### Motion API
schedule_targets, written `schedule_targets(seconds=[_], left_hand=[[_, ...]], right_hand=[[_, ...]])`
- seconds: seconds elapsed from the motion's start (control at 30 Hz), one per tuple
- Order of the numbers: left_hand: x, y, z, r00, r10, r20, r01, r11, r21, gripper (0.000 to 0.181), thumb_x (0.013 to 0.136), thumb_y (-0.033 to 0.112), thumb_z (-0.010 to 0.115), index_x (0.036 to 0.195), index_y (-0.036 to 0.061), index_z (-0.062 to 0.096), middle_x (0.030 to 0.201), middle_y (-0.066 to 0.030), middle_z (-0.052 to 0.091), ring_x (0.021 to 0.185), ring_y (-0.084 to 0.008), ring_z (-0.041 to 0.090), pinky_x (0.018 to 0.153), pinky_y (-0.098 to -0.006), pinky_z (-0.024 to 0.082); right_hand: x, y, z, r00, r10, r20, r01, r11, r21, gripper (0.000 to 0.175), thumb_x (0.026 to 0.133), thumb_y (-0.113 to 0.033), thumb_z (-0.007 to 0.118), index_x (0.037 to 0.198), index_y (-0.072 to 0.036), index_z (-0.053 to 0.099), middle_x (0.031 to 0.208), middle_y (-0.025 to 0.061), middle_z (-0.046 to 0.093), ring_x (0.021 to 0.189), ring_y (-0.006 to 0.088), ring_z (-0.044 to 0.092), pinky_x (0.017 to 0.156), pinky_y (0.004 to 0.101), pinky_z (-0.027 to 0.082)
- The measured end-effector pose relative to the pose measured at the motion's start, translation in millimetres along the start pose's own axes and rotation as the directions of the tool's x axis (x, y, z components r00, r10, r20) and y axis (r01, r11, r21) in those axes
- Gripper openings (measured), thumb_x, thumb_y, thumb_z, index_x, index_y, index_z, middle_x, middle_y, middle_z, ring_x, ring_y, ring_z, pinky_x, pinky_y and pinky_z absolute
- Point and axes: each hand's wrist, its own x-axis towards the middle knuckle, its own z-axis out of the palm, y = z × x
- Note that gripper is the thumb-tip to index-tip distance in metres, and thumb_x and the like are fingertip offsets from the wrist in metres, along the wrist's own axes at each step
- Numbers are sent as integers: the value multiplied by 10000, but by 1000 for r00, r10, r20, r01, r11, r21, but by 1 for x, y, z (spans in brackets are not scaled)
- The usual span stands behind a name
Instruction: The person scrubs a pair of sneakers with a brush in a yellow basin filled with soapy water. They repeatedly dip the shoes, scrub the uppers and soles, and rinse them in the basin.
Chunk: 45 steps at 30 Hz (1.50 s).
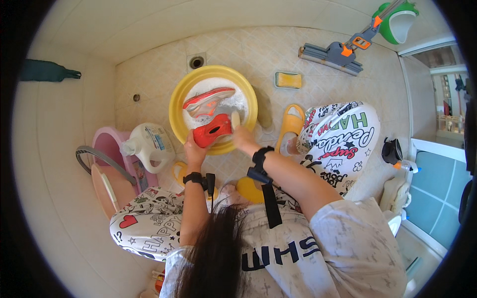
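A yellow plastic basin [175, 108] of foamy water stands on the tiled floor in front of me. My left hand [194, 148] grips one end of a red-soled shoe [212, 131], held sole up over the basin's near side. In my right hand [244, 139] is a pale brush [235, 120], upright beside the shoe's other end; its bristles cannot be made out. A second shoe [208, 102], grey with a red sole, lies on its side in the suds beyond.
A white detergent bottle [151, 147] and a pink plastic tub [111, 145] stand left. Right of the basin lie a yellow sponge in a dish [288, 80] and my yellow slipper [291, 123]. A sponge mop [331, 57] rests at the back right, near a floor drain [196, 62].
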Motion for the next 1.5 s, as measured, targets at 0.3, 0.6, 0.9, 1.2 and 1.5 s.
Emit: schedule_targets(seconds=[0.3, 0.6, 0.9, 1.2, 1.5], left_hand=[[6, -19, 9, 998, -63, -3, 63, 991, 115, 569, 570, 194, 810, 1032, -3, 543, 888, -207, 628, 849, -351, 619, 729, -401, 499], [11, -4, 6, 975, -104, 195, 23, 924, 381, 683, 555, 292, 808, 1114, 24, 521, 1017, -211, 546, 891, -358, 588, 756, -409, 495], [21, 19, 30, 903, -254, 346, -64, 718, 693, 715, 558, 472, 768, 1060, 42, 494, 1055, -138, 503, 987, -292, 540, 814, -417, 452], [21, 18, 37, 935, -191, 299, -34, 790, 612, 532, 565, 344, 767, 983, 76, 580, 963, -84, 598, 969, -260, 554, 779, -395, 453], [0, 41, -19, 998, 34, -50, -13, 928, 374, 530, 492, 215, 780, 976, 93, 602, 923, -79, 614, 889, -284, 566, 779, -399, 461]], right_hand=[[-13, -5, 11, 995, 9, 95, -21, 993, 116, 252, 874, -132, 360, 954, 20, 544, 891, 234, 609, 918, 380, 585, 759, 468, 465], [-39, -6, 18, 976, -115, 185, 112, 993, 26, 297, 908, -185, 305, 961, -6, 536, 859, 216, 613, 813, 388, 591, 691, 484, 463], [22, 28, 17, 977, -100, -187, 98, 995, -18, 226, 884, -133, 387, 886, 5, 565, 773, 228, 614, 748, 383, 613, 638, 480, 478], [1, 12, 12, 999, -43, -24, 44, 998, 40, 281, 886, -149, 348, 861, 10, 579, 814, 249, 613, 805, 389, 613, 693, 492, 479], [-19, -26, -37, 968, -103, -229, 153, 966, 210, 249, 892, -159, 409, 848, 11, 585, 768, 225, 612, 741, 395, 603, 630, 481, 467]])
